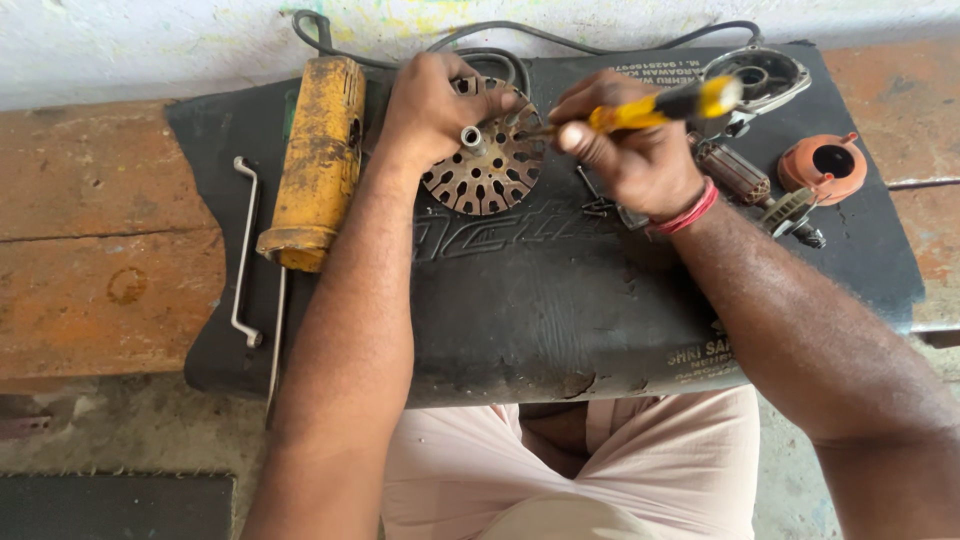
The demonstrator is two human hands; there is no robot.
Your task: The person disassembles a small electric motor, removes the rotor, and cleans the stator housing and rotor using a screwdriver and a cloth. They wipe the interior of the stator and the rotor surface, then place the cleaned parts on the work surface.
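Left hand (425, 110) grips slotted metal fan disc (490, 165); right hand (630, 150) closed around yellow-handled screwdriver (660, 108), tip at disc. Yellow grinder body (315, 160) beside, on black mat (540, 300).

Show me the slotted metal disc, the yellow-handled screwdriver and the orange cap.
slotted metal disc (490, 170), head view, on its lower slotted face.
yellow-handled screwdriver (650, 108), head view, on the yellow handle.
orange cap (812, 175), head view, on its rim beside the dark opening.

A round, grey slotted metal fan disc with a short central hub (487, 152) lies tilted on the black rubber mat, grimy and worn. A yellow-handled screwdriver with black grip bands (655, 108) angles down, its tip meeting the disc's right rim.
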